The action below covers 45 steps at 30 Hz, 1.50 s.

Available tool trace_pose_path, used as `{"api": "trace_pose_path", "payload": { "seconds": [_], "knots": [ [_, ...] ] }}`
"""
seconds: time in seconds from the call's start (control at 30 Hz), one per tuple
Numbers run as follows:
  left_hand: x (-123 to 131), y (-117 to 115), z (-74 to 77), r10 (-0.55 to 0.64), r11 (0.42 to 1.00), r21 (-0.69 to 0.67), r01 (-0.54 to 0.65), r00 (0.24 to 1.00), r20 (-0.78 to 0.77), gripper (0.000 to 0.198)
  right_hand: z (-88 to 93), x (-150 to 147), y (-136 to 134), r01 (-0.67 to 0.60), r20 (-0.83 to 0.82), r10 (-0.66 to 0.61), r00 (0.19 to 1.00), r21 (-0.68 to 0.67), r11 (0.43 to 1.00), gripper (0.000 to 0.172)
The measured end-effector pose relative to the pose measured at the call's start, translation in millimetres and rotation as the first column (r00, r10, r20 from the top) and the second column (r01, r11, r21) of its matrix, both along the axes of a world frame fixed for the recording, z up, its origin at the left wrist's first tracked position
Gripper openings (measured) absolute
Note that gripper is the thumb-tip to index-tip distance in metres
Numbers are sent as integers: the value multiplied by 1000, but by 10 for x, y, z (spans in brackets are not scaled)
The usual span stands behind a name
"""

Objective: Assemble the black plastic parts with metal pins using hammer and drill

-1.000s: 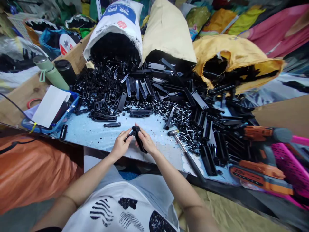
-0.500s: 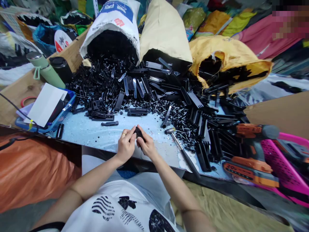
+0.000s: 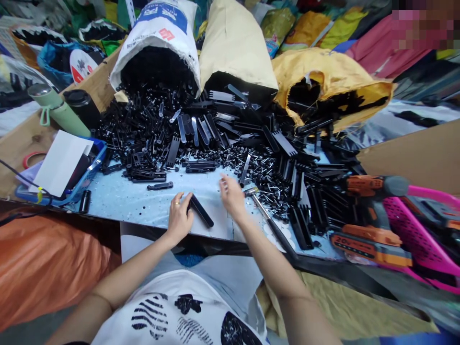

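My left hand (image 3: 179,216) is closed on the upper end of a long, narrow black part (image 3: 201,211), which slants down to the right near the table's front edge. My right hand (image 3: 233,195), a little blurred, is apart from that part. Its fingers are loosely stretched, and nothing shows in them. Just beyond it lies a heap of small metal pins (image 3: 264,168). A hammer (image 3: 268,215) with a dark handle rests to the right of this hand. Ahead of the left hand lies a single finished-looking black piece (image 3: 160,186).
Black parts (image 3: 143,124) are heaped at the back, below a white sack (image 3: 161,28), a cream sack (image 3: 237,43) and a yellow sack (image 3: 334,72). A cordless drill (image 3: 373,215) and a pink basket (image 3: 417,239) stand right. A blue basket (image 3: 97,165) and green bottle (image 3: 61,110) are left.
My right hand has let go of the black part and moved up and right toward the pins. My left hand keeps hold of the part, now slanting down over the table.
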<state>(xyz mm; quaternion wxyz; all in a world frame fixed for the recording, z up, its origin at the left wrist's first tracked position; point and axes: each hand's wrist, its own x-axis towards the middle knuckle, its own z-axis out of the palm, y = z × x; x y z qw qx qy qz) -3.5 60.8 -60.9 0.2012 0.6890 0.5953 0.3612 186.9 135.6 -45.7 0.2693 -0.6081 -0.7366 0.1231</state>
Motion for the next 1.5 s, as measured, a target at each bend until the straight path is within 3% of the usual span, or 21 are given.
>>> {"api": "trace_pose_path", "payload": {
  "seconds": [0.03, 0.07, 0.13, 0.2, 0.27, 0.37, 0.43, 0.53, 0.67, 0.77, 0.87, 0.97, 1.07, 1.23, 1.5],
  "knots": [
    [-27, 38, 41, -142, 990, 2, 143, 981, -129, 49, 25, 184, 178, 77, 151, -88, 985, 73, 994, 43],
    [-45, 85, 87, -299, 952, -11, 306, 921, -250, 49, 49, 365, 358, 66, 309, -99, 946, 115, 991, 41],
    [-47, 192, 177, -543, 820, -83, 566, 724, -425, 44, 106, 672, 675, -75, 563, 8, 826, 95, 993, 35],
    [-25, 278, 239, -636, 729, -167, 663, 568, -523, 40, 193, 856, 863, -238, 703, 149, 695, 30, 971, 30],
    [-11, 320, 261, -625, 739, -218, 638, 528, -575, 39, 315, 906, 871, -348, 749, 208, 629, 32, 937, 31],
    [-32, 318, 240, -543, 825, -242, 510, 599, -588, 30, 484, 815, 571, -432, 737, 260, 624, 47, 901, 30],
    [-45, 311, 216, -522, 848, -258, 464, 640, -563, 26, 513, 715, 246, -460, 710, 383, 591, -94, 883, 30],
    [-14, 325, 203, -577, 813, -282, 509, 637, -511, 29, 391, 588, -241, -478, 623, 570, 536, -333, 813, 45],
    [82, 363, 233, -635, 770, -316, 554, 620, -461, 31, 130, 492, -616, -519, 546, 617, 566, -346, 782, 45],
    [119, 385, 248, -629, 777, -334, 534, 632, -453, 34, 50, 447, -698, -489, 515, 602, 610, -353, 797, 42],
    [119, 400, 240, -641, 768, -352, 535, 631, -438, 35, 54, 412, -725, -485, 480, 618, 623, -384, 786, 42],
    [116, 394, 229, -644, 765, -346, 543, 634, -429, 33, 65, 382, -735, -434, 493, 581, 648, -388, 813, 42],
    [119, 369, 227, -636, 771, -323, 549, 652, -412, 47, 79, 354, -741, -385, 515, 544, 662, -390, 837, 42],
    [92, 334, 224, -621, 783, -282, 555, 666, -414, 74, 179, 318, -773, -356, 550, 505, 666, -360, 862, 42],
    [18, 343, 223, -593, 805, -231, 546, 730, -339, 68, 395, 218, -830, -332, 610, 450, 652, -305, 893, 40]
  ]
}}
